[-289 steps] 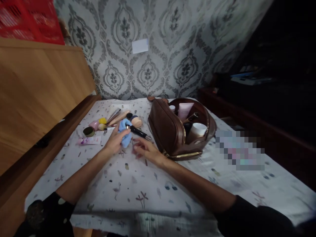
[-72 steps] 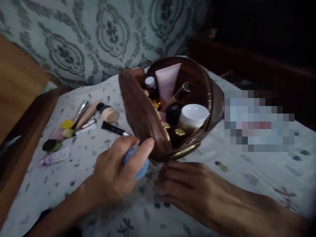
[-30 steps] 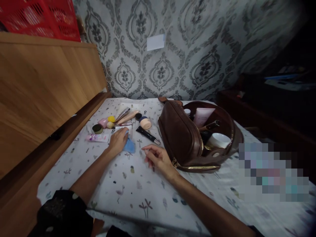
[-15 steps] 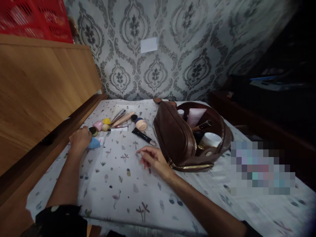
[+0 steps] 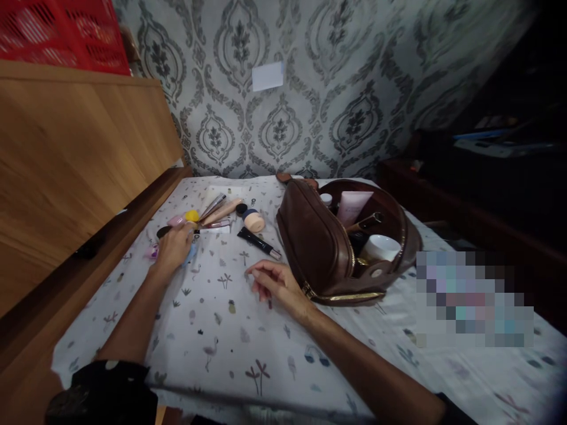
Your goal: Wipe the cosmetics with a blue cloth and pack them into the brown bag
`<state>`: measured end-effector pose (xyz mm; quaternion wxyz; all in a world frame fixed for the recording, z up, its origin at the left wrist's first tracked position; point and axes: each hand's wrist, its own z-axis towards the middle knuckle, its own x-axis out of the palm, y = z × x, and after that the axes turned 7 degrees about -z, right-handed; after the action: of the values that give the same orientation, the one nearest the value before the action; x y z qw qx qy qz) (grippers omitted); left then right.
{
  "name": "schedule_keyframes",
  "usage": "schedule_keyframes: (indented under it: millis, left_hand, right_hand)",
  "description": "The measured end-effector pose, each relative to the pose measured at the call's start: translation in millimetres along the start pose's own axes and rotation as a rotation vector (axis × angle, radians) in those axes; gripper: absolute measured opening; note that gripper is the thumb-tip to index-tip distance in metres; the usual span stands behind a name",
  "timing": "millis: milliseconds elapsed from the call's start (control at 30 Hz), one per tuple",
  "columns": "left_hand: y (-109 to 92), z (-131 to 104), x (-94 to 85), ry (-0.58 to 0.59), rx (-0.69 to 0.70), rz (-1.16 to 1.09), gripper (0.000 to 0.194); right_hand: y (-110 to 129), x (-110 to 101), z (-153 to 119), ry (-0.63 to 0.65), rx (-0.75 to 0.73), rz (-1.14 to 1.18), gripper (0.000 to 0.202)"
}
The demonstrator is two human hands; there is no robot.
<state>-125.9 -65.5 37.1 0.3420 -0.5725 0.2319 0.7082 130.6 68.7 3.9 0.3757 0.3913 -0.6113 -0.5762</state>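
Note:
My left hand (image 5: 175,245) reaches into the cosmetics on the left of the cloth. Its fingertips are beside a yellow sponge (image 5: 192,216) and a pink sponge (image 5: 176,220), partly hidden, so their grip is unclear. Part of a blue item (image 5: 191,254) shows under that hand, and a round dark-lidded container (image 5: 163,231) lies at its left. My right hand (image 5: 274,283) rests loosely curled above the cloth, apparently holding nothing. Ahead of it lies a black tube (image 5: 259,244). To its right sits an open brown cosmetic bag (image 5: 310,236) containing a pink tube (image 5: 354,206) and a white jar (image 5: 381,248).
Makeup brushes (image 5: 215,205) and a beige round bottle (image 5: 254,221) lie near the back. A wooden cabinet (image 5: 88,136) borders the left, with a red basket (image 5: 66,35) on top. Patterned wallpaper (image 5: 279,130) covers the wall behind. A blurred-out patch (image 5: 473,301) hides something at right.
My left hand has moved right, from the table's left edge toward the sponges, and a purple item now shows to its left. My right hand has hardly moved.

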Motion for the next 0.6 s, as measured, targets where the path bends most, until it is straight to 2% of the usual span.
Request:
schedule_keyframes:
  millis: [100,233,600]
  left_hand:
    - [-7.8,5.8,10.3,0.1,-0.02,0.02,0.043]
    - [-13.4,11.9,14.8,0.139,-0.054,0.039,0.043]
    - [-20.9,6.6,11.5,0.075,-0.075,0.055,0.041]
  right_hand:
    - [0.6,0.2,0.4,0.003,0.008,-0.012,0.044]
    - [-0.3,0.3,1.1,0.015,0.007,-0.015,0.045]
    - [0.0,-0.6,1.1,0.041,-0.023,-0.024,0.045]
